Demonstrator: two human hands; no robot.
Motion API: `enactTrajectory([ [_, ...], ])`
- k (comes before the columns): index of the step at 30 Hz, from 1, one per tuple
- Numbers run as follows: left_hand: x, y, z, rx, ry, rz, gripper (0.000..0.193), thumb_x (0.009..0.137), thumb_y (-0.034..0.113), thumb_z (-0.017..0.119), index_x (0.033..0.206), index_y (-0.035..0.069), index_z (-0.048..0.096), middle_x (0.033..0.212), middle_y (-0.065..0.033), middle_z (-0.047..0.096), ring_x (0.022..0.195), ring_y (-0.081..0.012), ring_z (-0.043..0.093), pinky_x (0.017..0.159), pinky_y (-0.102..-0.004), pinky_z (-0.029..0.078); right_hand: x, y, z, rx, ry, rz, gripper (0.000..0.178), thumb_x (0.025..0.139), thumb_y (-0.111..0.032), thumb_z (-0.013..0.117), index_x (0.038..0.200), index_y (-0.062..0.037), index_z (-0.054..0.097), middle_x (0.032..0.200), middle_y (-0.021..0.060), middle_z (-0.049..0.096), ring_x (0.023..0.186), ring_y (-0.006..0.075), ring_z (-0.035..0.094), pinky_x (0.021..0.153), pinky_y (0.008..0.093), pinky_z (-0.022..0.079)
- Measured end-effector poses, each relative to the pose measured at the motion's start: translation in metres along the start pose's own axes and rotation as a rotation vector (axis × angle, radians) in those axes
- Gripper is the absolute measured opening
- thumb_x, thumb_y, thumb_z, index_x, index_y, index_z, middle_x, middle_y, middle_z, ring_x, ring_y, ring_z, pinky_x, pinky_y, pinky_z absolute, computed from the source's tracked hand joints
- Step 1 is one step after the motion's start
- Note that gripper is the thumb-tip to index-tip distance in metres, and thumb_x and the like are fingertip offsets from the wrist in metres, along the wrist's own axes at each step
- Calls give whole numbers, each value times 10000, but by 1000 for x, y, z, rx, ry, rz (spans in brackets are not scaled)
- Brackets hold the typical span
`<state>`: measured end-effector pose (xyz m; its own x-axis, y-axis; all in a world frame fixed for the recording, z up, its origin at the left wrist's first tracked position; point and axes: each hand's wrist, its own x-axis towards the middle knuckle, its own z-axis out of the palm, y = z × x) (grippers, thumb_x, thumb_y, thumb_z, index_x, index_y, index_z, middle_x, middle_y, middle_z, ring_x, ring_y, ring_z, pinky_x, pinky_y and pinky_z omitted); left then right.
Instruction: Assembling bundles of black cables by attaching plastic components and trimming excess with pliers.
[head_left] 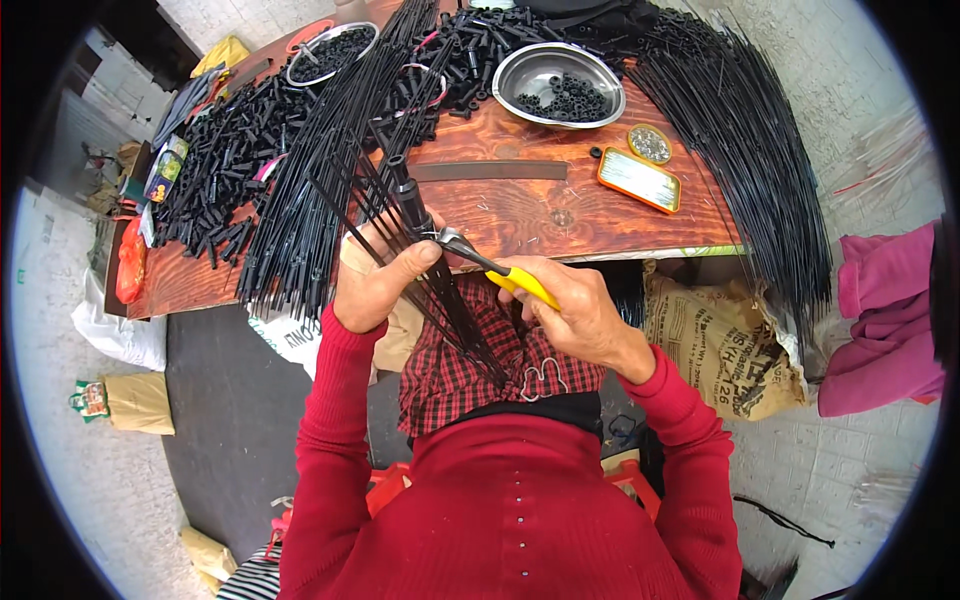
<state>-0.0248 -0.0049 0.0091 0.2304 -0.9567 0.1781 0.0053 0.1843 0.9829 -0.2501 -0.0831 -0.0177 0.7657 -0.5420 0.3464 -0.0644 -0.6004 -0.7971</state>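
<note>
With the left hand (pixel 372 278) closed around thin black rods (pixel 447 318) above the lap and the right hand (pixel 572 305) wrapped around yellow-handled pliers (pixel 530 287), slipping tips could pinch the nearby left thumb.

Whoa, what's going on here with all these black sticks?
A person in red has a bunch of thin black rods in the left hand. The right hand holds yellow-handled pliers, their metal end close to the left thumb. On the table are more rods, a pile of short black tubes, and a metal bowl with small black rings in it.
</note>
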Motion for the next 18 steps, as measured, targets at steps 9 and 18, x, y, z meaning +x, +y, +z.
enactTrajectory([
  [9,-4,0,-6,-135,-105,-21,270,871,111,648,1065,-47,546,877,-130,655,850,-215,645,801,-351,525,-6,-13,-32,321,-72,177,314,882,11,535,1195,5,528,921,92,659,727,132,635,657,264,512],
  [18,-10,6,-3,-176,-141,-55,213,892,62,599,1065,-40,530,881,-139,654,849,-216,648,802,-357,525,13,-24,-25,430,25,144,260,939,-30,501,1195,15,522,901,68,645,671,88,586,615,231,481],
])
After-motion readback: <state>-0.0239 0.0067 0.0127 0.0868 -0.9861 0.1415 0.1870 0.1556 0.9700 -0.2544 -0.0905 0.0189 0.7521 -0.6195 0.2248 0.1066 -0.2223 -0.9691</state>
